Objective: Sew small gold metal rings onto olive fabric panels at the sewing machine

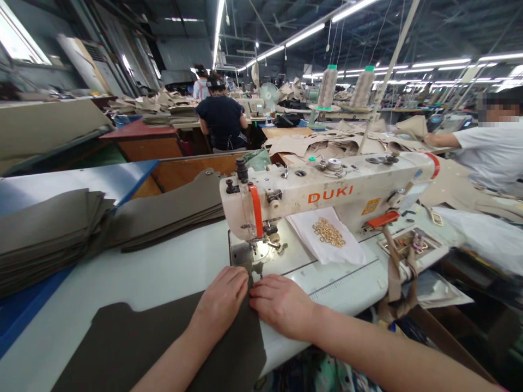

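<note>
A dark olive fabric panel (163,332) lies on the pale sewing table, its narrow end reaching to the needle area of a white sewing machine (286,190). My left hand (223,296) rests on that panel just in front of the presser foot (261,247), with its fingers curled and pressed on the cloth edge. Close beside it, my right hand (281,305) bends its fingers over the right edge of the same panel. Both hands grip the fabric near its narrow end; the fingertips are partly hidden. The machine's lamp lights the needle plate.
Stacked dark panels (171,212) lie left of the machine, with another stack (44,234) farther left. Gold metal rings (329,232) sit on white cloth under the machine arm. A parts tray (412,245) and hanging straps (394,272) are at right. Co-workers sit behind and at right.
</note>
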Demonstrator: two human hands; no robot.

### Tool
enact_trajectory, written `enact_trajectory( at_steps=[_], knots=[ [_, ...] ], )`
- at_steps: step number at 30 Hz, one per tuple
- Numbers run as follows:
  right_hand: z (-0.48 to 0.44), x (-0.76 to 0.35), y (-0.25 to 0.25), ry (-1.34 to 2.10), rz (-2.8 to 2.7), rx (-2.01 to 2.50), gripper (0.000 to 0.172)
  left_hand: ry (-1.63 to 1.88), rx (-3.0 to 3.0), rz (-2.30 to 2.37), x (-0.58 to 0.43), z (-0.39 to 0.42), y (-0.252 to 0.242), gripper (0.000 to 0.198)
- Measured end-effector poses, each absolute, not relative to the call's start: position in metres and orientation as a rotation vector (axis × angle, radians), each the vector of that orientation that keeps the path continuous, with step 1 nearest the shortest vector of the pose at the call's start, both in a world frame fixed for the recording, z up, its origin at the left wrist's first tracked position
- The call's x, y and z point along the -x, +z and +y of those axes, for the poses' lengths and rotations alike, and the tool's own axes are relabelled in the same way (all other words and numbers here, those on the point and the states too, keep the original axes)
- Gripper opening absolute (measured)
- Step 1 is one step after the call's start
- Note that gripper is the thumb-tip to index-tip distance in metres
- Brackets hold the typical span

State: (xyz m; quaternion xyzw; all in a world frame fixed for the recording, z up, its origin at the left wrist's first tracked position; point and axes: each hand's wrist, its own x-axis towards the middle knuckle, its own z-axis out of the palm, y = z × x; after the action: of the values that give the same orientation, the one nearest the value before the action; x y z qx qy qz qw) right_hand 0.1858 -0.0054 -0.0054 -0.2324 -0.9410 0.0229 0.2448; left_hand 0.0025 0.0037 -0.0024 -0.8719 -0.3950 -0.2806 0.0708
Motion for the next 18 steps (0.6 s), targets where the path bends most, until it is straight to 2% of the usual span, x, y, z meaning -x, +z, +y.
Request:
enact_trajectory(
  at_steps=[18],
  knots=[
    [-0.0056, -0.1852, -0.0064, 0.053, -2.549, 0.641, 0.017, -0.869, 2.623, -1.174, -0.0017, 0.0041, -0.0018, 0.025]
  ],
)
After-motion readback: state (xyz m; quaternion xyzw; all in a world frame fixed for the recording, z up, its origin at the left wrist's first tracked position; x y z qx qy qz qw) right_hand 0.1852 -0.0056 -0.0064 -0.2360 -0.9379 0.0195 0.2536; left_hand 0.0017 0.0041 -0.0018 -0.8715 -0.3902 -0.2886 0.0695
